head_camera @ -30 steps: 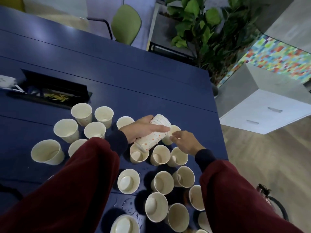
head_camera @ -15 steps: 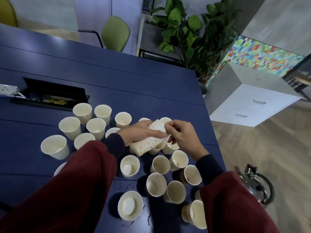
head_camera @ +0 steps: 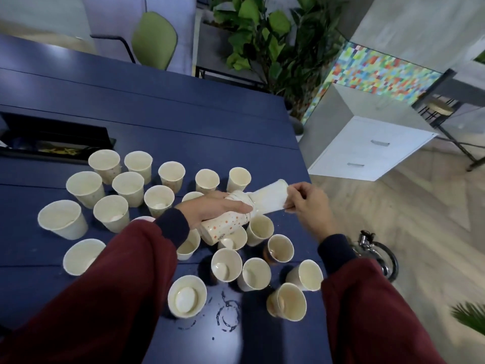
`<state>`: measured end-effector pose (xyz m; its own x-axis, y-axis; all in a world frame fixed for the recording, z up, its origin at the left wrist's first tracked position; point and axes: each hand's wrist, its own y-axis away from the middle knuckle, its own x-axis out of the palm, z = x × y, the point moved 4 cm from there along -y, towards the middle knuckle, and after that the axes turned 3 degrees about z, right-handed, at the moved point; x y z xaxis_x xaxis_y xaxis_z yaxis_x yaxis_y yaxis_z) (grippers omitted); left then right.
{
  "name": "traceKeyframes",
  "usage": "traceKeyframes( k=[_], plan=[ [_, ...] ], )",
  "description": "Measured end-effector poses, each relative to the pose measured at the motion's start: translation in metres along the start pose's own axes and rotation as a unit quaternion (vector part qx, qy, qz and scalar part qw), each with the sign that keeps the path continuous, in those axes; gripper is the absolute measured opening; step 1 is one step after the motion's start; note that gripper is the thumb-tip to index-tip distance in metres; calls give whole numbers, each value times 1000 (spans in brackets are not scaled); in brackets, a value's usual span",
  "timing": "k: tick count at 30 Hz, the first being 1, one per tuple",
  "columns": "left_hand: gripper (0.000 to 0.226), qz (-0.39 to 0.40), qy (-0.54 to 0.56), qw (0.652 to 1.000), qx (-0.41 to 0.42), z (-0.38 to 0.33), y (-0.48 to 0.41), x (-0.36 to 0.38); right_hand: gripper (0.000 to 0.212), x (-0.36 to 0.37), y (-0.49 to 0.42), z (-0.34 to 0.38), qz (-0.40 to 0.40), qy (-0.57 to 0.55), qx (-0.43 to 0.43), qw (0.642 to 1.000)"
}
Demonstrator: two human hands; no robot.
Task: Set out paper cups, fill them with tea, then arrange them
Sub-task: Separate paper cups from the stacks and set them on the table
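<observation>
The stack (head_camera: 223, 228), nested and dotted, hangs nearly level above the middle of the table (head_camera: 183, 122), mouth end toward the right; one cup (head_camera: 267, 199) sticks half out of that end; the left hand (head_camera: 212, 208) is wrapped over the stack near its rims, fingers curled round it; the right hand (head_camera: 307, 206) pinches the rim of the protruding cup between thumb and fingers; the paper looks very light, thin-walled and easy to crush, and nested pieces tend to cling, so the sound hold is a light pinch at the rolled rim, the stiffest part, with the stack braced round its body rather than squeezed; too hard a pinch would likely fold the lip; below and around the hands stand many cups (head_camera: 105, 164), upright and crowded, a few brown-stained inside; being so light, they would likely tip at the brush of a sleeve; wet rings (head_camera: 228, 315) mark the near table and may let bases slide; a kettle (head_camera: 378, 256) sits on the floor just past the table's right edge
</observation>
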<state>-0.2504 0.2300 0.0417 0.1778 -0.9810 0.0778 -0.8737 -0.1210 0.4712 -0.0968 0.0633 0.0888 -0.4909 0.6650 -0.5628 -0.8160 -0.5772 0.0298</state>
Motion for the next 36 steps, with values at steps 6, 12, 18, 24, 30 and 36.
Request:
traceKeyframes(
  k=[6, 12, 18, 24, 30, 36],
  plan=[
    [31, -29, 44, 999, 12, 1, 1, 3, 24, -7, 2, -45, -17, 210, 43, 976],
    [23, -19, 31, 999, 12, 5, -2, 6, 28, 15, 4, -66, 44, 256, 67, 963],
    [47, -15, 38, 999, 7, 13, -8, 6, 30, 24, 1, -83, 130, 243, 104, 956],
    [42, -12, -1, 1000, -6, 10, -21, 14, 30, 26, 1, -44, 103, 272, -12, 957],
    [32, 4, -26, 1000, 6, 2, -31, 25, 35, 43, 15, 15, 131, 148, -116, 973],
    [37, -3, -37, 999, -3, 2, -30, 19, 32, 41, 5, 12, 195, 95, -80, 973]
  ],
)
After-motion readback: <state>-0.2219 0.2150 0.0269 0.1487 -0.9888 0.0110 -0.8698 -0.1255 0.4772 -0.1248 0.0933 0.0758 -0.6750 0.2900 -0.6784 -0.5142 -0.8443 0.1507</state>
